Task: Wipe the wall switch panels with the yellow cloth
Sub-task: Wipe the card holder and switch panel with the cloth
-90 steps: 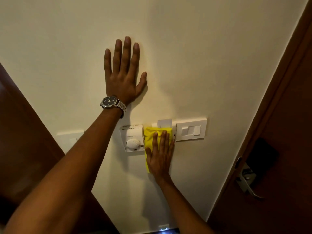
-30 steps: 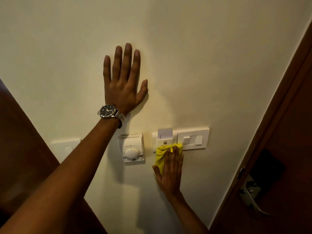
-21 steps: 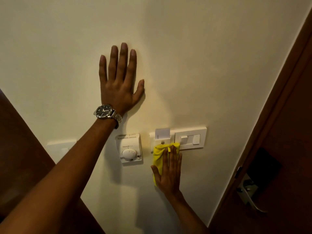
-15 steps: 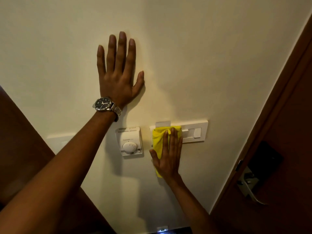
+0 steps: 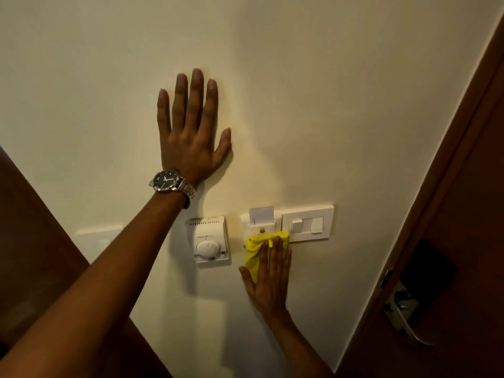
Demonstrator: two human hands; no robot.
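Wiping the lower edge of the key-card panel.

I have the yellow cloth (image 5: 255,251) flat under my right hand (image 5: 268,279), fingers together, at the bottom of the card panel (image 5: 259,223); the switch plate (image 5: 308,223) beside it comes next, needing a sideways pass. My left hand (image 5: 191,137), fingers spread, braces on the wall (image 5: 327,105). A dim panel (image 5: 101,238) far left possibly waits too.

Left hand (image 5: 191,143) flat, right hand (image 5: 268,279) pressing

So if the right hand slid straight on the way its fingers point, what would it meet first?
Probably the key-card holder panel: the right hand presses the yellow cloth flat just under it, fingers pointing up the wall at its lower edge.
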